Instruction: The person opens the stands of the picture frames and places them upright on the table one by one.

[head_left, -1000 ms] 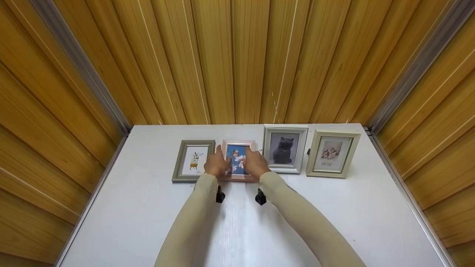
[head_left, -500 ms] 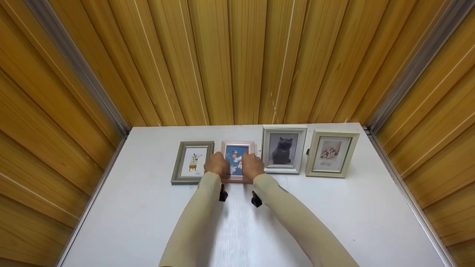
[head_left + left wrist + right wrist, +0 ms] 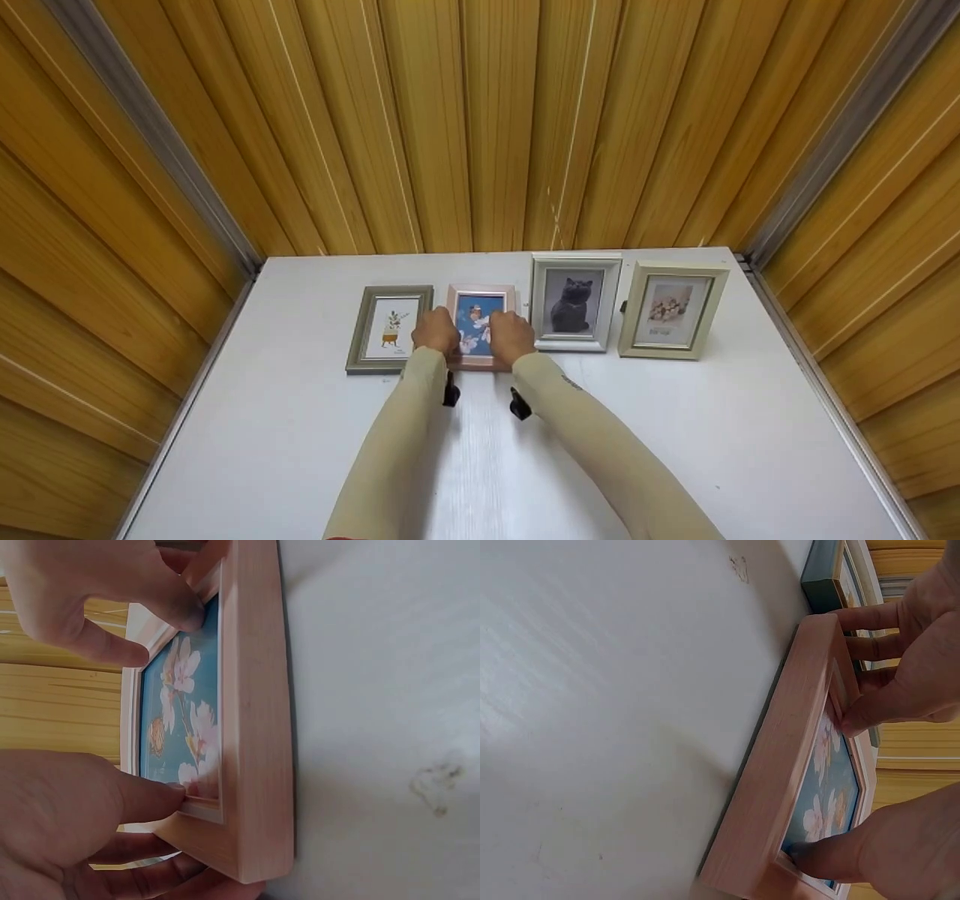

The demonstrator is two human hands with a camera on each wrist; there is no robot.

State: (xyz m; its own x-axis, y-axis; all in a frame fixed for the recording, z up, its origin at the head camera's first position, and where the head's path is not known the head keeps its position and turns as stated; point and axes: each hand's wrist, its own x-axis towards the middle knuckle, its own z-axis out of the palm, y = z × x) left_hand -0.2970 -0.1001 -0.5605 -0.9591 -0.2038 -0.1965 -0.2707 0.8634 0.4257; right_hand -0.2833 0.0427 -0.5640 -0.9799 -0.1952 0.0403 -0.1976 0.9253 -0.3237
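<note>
Between the green frame and the cat frame on the counter, the pink frame stands in both grips: left hand and right hand clasp its sides, thumbs on the front. Best hold evenly, base flat, clear of neighbours.

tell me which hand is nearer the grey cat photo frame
Right. The right hand grips the pink frame on the side next to the cat frame; the left hand grips its far side, by the green frame.

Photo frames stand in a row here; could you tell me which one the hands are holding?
The pink frame, second from the left, with blue flower art. Both hands grip it; the other three stand untouched.
</note>
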